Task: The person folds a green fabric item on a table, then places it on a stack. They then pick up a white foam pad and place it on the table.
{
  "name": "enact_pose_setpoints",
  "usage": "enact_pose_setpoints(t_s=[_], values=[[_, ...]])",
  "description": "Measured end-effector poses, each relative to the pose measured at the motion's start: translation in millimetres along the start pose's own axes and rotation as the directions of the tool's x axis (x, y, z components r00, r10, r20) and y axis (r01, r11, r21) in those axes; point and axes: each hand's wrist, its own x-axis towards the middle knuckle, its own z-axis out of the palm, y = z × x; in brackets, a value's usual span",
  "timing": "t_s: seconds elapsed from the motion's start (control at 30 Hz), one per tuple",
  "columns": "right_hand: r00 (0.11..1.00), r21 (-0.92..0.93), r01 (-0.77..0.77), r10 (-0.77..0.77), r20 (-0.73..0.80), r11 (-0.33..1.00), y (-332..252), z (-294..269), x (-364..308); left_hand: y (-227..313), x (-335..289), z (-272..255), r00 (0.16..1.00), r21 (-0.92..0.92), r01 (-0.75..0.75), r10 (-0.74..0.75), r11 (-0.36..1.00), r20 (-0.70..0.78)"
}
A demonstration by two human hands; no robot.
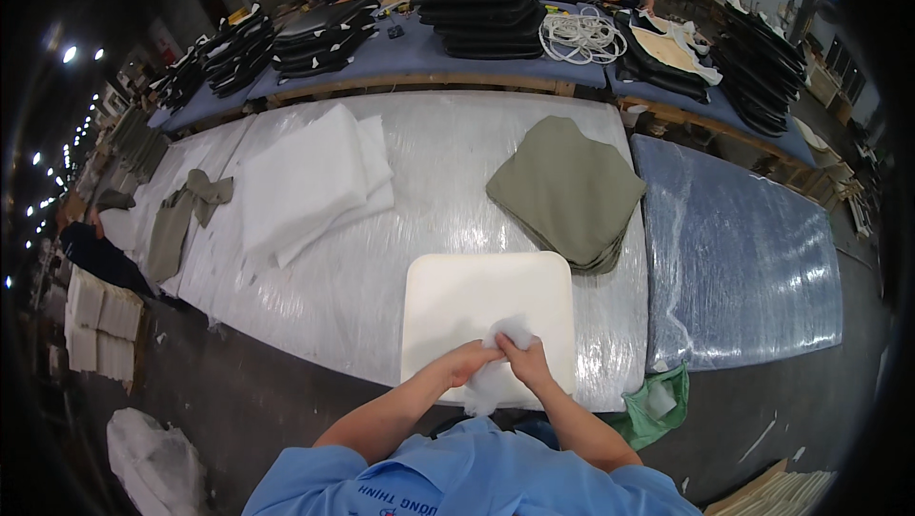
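Note:
A cream square foam pad (pixel 486 302) with rounded corners lies at the near edge of the plastic-covered table (pixel 381 278). Both hands meet over its front edge on a tuft of white fibre wadding (pixel 500 364). My left hand (pixel 470 361) pinches the tuft from the left. My right hand (pixel 524 360) grips it from the right, fingers closed. Part of the wadding hangs down over the pad's near edge.
A stack of olive-green fabric covers (pixel 570 190) lies beyond the pad to the right. Folded white wadding sheets (pixel 310 182) sit to the left, olive fabric pieces (pixel 186 211) further left. A blue-grey wrapped slab (pixel 739 259) is on the right. People work at the far table with black cushions (pixel 481 11).

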Motion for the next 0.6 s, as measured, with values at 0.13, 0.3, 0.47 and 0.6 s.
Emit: enact_pose_setpoints(t_s=[0.13,0.3,0.47,0.6], values=[[0.999,-0.309,0.052,-0.055,0.001,0.95,12.1,16.0,2.3,-5.9,8.2,-17.3,0.995,0.424,0.047,-0.004,0.904,-0.101],[0.995,-0.502,0.049,-0.084,-0.047,0.863,37.8,25.9,-1.8,-16.2,3.4,-23.1,0.992,0.647,0.066,0.022,0.76,-0.127],[0.755,-0.556,-0.33,-0.14,-0.64,0.763,83.5,-104.6,18.2,-19.2,-19.0,-25.2,0.974,0.827,-0.203,0.193,0.525,0.117],[0.768,-0.5,-0.5,0.096,-0.633,0.707,44.9,-139.3,45.3,-36.4,-45.7,-132.9,0.812,0.775,0.157,0.366,0.612,-0.454]])
